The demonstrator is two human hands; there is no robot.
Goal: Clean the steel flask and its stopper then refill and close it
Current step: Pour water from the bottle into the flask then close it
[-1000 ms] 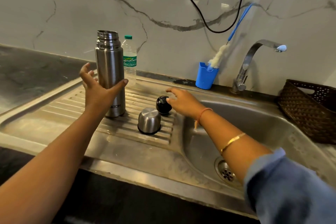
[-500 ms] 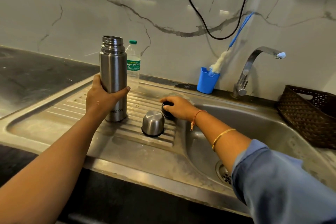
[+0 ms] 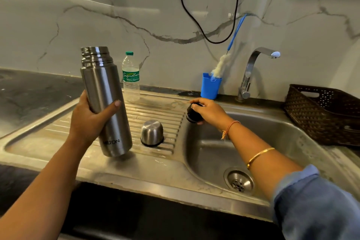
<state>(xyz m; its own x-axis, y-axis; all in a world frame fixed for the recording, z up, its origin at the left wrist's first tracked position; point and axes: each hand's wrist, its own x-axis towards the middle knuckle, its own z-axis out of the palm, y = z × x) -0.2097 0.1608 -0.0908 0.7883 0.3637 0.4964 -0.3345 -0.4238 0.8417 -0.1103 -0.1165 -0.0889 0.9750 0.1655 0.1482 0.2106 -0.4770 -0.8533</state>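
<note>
Steel flask (image 3: pixel 105 103), mouth open and tilted, sits in your left hand (image 3: pixel 87 121), whose fingers wrap its middle, over the draining board (image 3: pixel 58 132). At its 3 o'clock your right hand (image 3: pixel 209 112) curls round the black stopper (image 3: pixel 192 114) above the sink (image 3: pixel 272 132) rim. The steel cap (image 3: pixel 152 132) stands mouth down between them.

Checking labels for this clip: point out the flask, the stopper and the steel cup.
flask (image 3: pixel 103 87), head view, mid body.
stopper (image 3: pixel 191 115), head view, black side.
steel cup (image 3: pixel 152 132), head view, rounded side.
</note>
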